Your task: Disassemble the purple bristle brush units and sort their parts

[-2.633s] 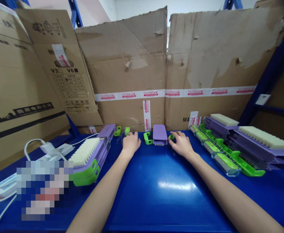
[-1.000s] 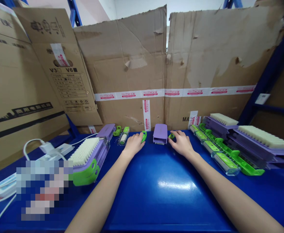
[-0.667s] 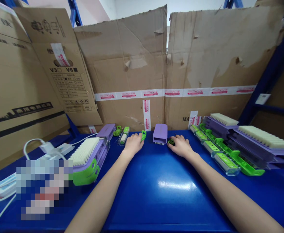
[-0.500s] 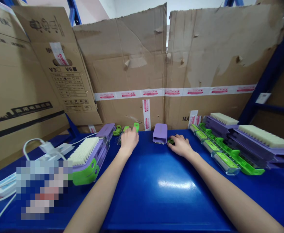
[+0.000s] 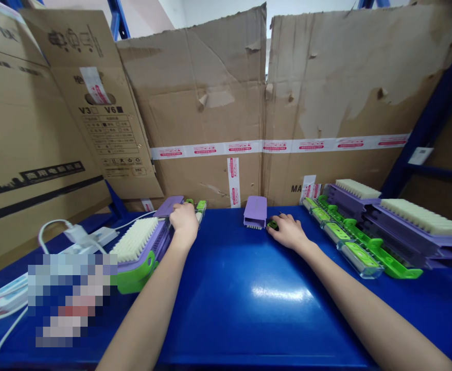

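My left hand (image 5: 185, 222) reaches to the back left, fingers curled down beside the far end of a purple case (image 5: 170, 205). Its fingertips and anything in them are hidden. Just right of those fingers lies a clear piece with a green label (image 5: 201, 206), and a bit of green plastic (image 5: 189, 201) shows behind the hand. My right hand (image 5: 288, 230) rests low on the blue surface, its fingers bent over a small dark-green piece (image 5: 273, 225) that is mostly covered. Between the hands stands a purple hollow case (image 5: 255, 208), open end towards me, with bristle tips underneath.
A purple and green brush with cream bristles (image 5: 135, 240) lies left, by a white power strip (image 5: 102, 236) and cables. On the right are green comb strips (image 5: 376, 252), clear label pieces (image 5: 359, 257) and purple brushes (image 5: 422, 216). Cardboard (image 5: 210, 113) walls the back.
My left hand has moved left, from the green spiked strip to beside the purple case. The strip's right green end no longer shows where it was. My right hand has stayed put.
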`<state>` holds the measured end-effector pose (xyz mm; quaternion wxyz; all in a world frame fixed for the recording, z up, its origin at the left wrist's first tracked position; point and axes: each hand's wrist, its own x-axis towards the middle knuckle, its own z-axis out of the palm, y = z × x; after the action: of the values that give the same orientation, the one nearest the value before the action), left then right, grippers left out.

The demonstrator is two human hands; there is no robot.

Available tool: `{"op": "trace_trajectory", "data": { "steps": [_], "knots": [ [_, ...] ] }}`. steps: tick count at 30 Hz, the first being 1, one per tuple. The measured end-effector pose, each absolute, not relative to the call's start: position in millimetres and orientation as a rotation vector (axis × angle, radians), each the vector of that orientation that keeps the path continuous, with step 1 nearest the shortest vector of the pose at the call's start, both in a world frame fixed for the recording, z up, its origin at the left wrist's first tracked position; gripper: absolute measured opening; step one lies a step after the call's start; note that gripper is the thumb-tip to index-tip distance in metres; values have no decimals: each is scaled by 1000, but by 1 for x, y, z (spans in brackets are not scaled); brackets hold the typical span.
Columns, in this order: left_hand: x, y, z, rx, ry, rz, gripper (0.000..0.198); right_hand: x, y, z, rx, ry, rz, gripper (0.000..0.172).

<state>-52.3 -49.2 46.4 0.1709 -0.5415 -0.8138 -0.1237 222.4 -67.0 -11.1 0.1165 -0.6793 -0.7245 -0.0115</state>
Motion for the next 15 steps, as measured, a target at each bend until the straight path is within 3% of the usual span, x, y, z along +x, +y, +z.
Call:
{"op": "trace_trajectory", "data": {
  "steps": [15],
  "knots": [
    [-57,-46,47,-1656,-2423,-147,38,223,-66,-12,-1975,-2120,-29,42]
  ]
}}
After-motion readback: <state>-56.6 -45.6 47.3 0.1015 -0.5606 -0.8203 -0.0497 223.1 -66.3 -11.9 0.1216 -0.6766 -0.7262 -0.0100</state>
